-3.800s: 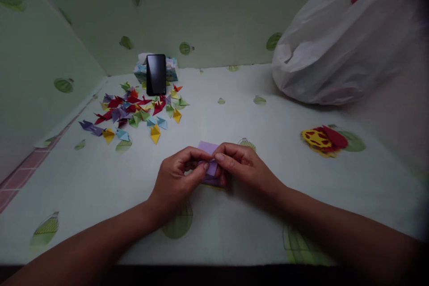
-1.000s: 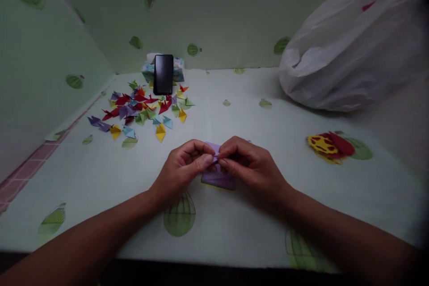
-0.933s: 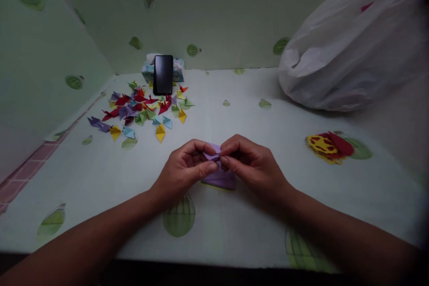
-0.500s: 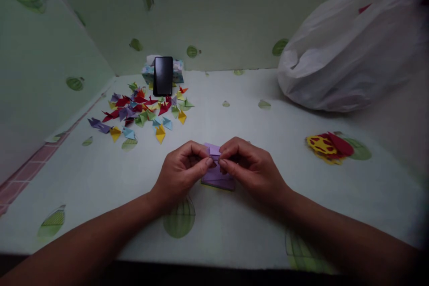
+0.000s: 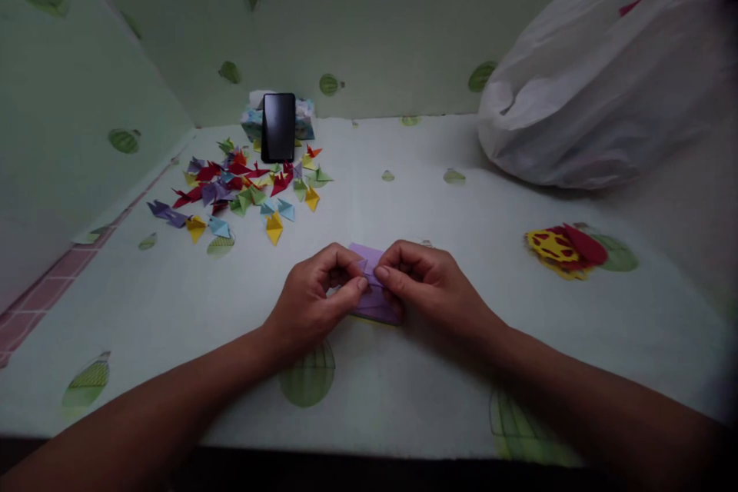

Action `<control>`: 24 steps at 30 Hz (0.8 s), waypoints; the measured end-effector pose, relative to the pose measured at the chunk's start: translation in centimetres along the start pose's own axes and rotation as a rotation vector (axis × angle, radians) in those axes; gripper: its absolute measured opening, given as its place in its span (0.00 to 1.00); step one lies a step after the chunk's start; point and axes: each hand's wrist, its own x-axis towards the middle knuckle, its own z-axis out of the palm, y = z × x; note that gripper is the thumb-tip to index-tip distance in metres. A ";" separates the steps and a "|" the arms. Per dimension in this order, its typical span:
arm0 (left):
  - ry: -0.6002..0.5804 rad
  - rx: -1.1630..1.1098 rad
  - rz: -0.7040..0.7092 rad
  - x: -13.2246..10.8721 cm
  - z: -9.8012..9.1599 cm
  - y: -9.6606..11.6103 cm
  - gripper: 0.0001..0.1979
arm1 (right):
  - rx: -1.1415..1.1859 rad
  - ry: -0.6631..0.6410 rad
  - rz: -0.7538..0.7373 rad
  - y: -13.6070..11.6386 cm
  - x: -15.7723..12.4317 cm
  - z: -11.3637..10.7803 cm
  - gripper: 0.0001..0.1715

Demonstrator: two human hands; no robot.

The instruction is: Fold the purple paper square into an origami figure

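Note:
Between my hands is a small folded piece of purple paper [image 5: 370,277], pinched from both sides. My left hand [image 5: 320,288] grips its left end between thumb and forefinger. On the other end, the thumb and fingers of my right hand [image 5: 430,280] are closed. The fingertips cover much of the folded piece, so its exact shape cannot be made out. Beneath it lies a stack of purple paper sheets [image 5: 374,309] with a yellow edge at the bottom. Folded paper cranes [image 5: 242,200] in several colours lie heaped at the back left.
A black phone [image 5: 278,128] leans on a tissue box [image 5: 305,119] behind the cranes. A large white plastic bag [image 5: 570,108] bulges at the back right. Yellow and red paper cut-outs [image 5: 559,246] lie at the right. Walls stand behind and at the left of the table [image 5: 403,400].
My fingers have shifted slightly on the purple paper, and the right hand has turned a little. The whole view has tilted slightly; the cranes and bag lie as before.

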 end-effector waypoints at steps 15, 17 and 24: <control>0.071 -0.091 -0.112 -0.2 0.4 0.2 0.08 | -0.030 0.058 -0.059 0.2 -0.4 0.6 0.12; 0.074 -0.097 -0.110 -0.2 0.4 0.2 0.08 | -0.008 0.061 -0.057 0.2 -0.4 0.7 0.12; 0.063 -0.070 -0.131 0.0 0.2 0.2 0.07 | 0.050 -0.002 -0.010 0.4 -0.3 0.7 0.11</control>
